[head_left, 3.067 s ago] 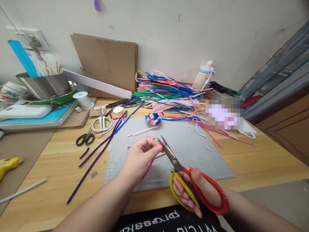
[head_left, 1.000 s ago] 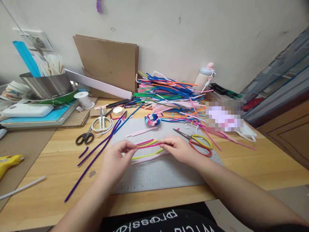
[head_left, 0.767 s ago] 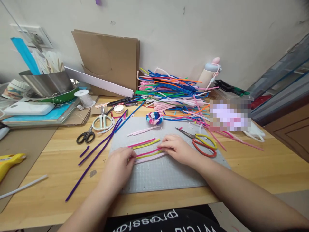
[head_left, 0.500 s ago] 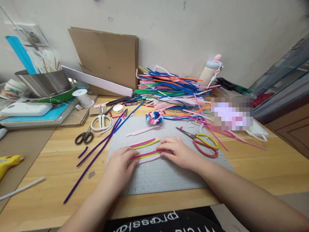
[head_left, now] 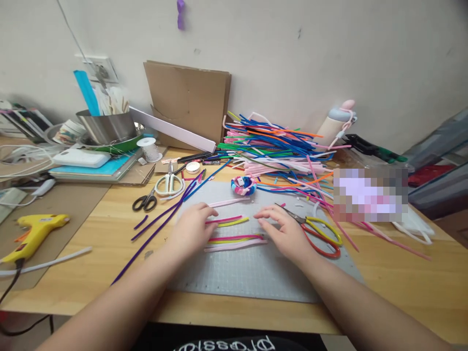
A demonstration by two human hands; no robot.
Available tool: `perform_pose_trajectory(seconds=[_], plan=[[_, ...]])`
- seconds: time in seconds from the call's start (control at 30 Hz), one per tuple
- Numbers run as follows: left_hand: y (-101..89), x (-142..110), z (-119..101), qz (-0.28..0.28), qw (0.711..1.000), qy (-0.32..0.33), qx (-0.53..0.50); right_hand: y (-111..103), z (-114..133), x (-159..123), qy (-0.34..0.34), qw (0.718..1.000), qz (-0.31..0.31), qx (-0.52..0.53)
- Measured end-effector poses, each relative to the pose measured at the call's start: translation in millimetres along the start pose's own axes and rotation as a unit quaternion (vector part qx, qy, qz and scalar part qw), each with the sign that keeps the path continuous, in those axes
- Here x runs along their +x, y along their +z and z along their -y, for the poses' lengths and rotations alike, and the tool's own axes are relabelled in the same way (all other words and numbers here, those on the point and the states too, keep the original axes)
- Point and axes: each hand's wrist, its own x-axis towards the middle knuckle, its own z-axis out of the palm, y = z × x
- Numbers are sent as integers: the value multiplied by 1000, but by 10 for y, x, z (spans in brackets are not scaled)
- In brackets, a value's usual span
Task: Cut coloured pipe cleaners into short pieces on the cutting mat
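Note:
Several short pipe cleaners lie on a grey cutting mat [head_left: 234,278]. Nearest me a magenta, a yellow and a pale pink pipe cleaner [head_left: 236,245] lie side by side. Beyond them is a magenta and yellow pair [head_left: 230,222], and farther back pale pink pieces [head_left: 230,201]. My left hand [head_left: 193,226] is at the left end of the pair, thumb and fingers apart; whether it touches the pair I cannot tell. Just off the pair's right end, my right hand [head_left: 285,231] is open with nothing in it. Scissors with yellow and red handles [head_left: 321,231] lie beside it.
A small braided ring [head_left: 243,185] sits at the mat's back edge, before a heap of pipe cleaners [head_left: 270,141]. Purple pipe cleaners [head_left: 157,234], black-handled scissors [head_left: 144,202] and white-handled scissors [head_left: 170,184] lie left. A yellow glue gun [head_left: 34,236] is at far left.
Both hands have come off the near group of three and moved away from me, towards the magenta and yellow pair. The head view has turned left, bringing the whole glue gun into sight.

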Motion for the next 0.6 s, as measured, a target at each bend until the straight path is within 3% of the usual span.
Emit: perform_pose_trajectory(seconds=[0.1, 0.27, 0.43, 0.6], plan=[[31, 153, 0, 39, 999, -20, 5, -25, -60, 45, 22, 998, -51, 32], [71, 266, 37, 68, 996, -56, -14, -18, -141, 77, 71, 991, -77, 86], [94, 288, 37, 60, 995, -66, -47, 19, -176, 84, 111, 985, -61, 118], [123, 256, 3, 29, 995, -22, -89, 20, -168, 92, 122, 982, -55, 132]])
